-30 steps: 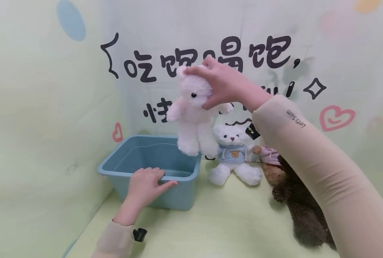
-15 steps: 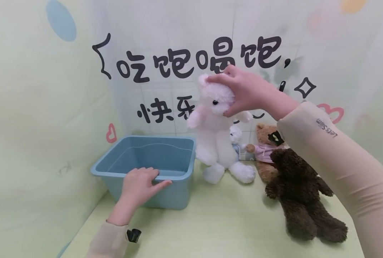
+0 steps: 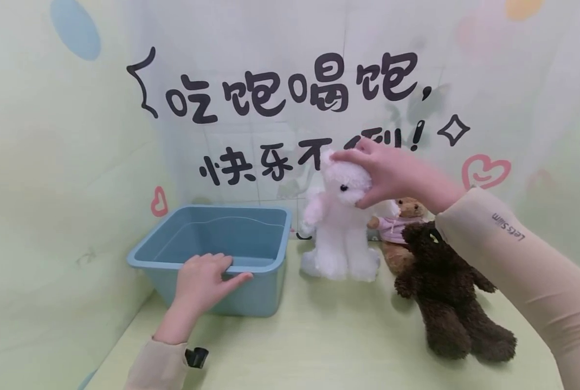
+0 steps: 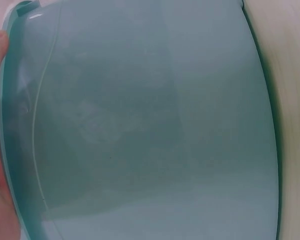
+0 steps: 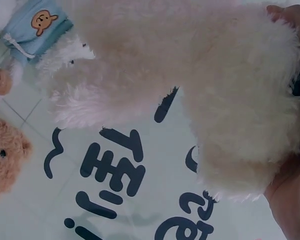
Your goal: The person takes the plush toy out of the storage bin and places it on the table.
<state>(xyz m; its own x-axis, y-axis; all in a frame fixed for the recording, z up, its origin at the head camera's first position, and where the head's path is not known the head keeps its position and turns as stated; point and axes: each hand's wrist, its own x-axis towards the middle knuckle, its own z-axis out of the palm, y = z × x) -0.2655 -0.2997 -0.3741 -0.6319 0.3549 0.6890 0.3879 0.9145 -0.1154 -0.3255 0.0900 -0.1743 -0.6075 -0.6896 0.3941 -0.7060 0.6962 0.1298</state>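
In the head view, my right hand (image 3: pixel 392 174) grips a fluffy pale teddy bear (image 3: pixel 341 216) by its head, thumb at the cheek and fingers over the top. The bear is upright in front of a white teddy bear in a blue hoodie (image 5: pixel 37 27), which the head view mostly hides; whether its feet touch the table cannot be told. At the left, my left hand (image 3: pixel 202 281) holds the front rim of a blue plastic bin (image 3: pixel 251 295), fingers over the edge and thumb along the outside. The left wrist view is filled by the bin's side (image 4: pixel 140 125).
A brown teddy bear in a pink hoodie (image 3: pixel 392 230) sits at the back right. Before it a dark brown teddy bear (image 3: pixel 448 298) lies on the pale green table (image 3: pixel 319 341). A printed cloth backdrop (image 3: pixel 290 32) stands behind everything.
My right hand has moved the pale bear right and down, from beside the bin to in front of the blue-hoodie bear. The left hand has stayed on the bin's rim. The view has shifted slightly.
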